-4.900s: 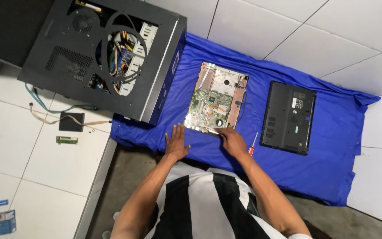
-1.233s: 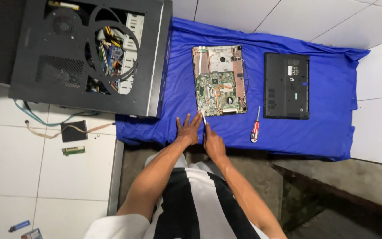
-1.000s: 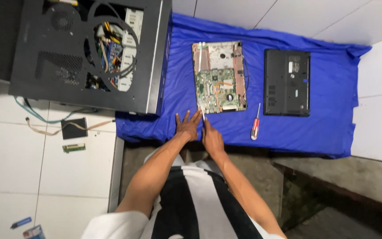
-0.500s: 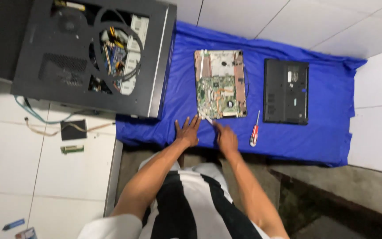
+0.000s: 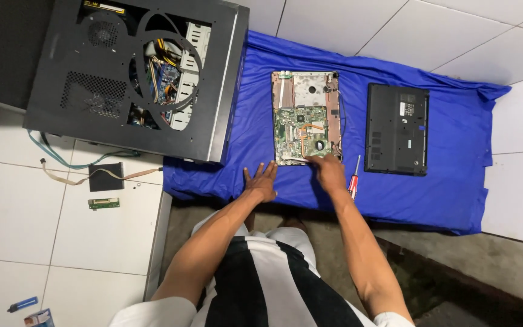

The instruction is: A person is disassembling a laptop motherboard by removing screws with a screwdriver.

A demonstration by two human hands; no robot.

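Note:
An opened laptop base [image 5: 305,117] with its green circuit board exposed lies on a blue cloth [image 5: 455,181]. My left hand [image 5: 261,182] rests flat on the cloth just below the base's near left corner, fingers spread. The fingers of my right hand [image 5: 329,172] touch the near right edge of the base. A red-handled screwdriver [image 5: 353,179] lies on the cloth right beside my right hand. A black laptop bottom cover [image 5: 397,129] lies to the right of the base.
A black desktop computer case [image 5: 134,72], side open with cables showing, sits at the left, partly on the cloth. On the white tiles lie a small black drive [image 5: 106,177] with ribbon cables, a small green board [image 5: 104,203] and a blue lighter [image 5: 22,304].
My right hand has moved from beside my left hand out to the right, up to the near right edge of the laptop base. The view has shifted slightly.

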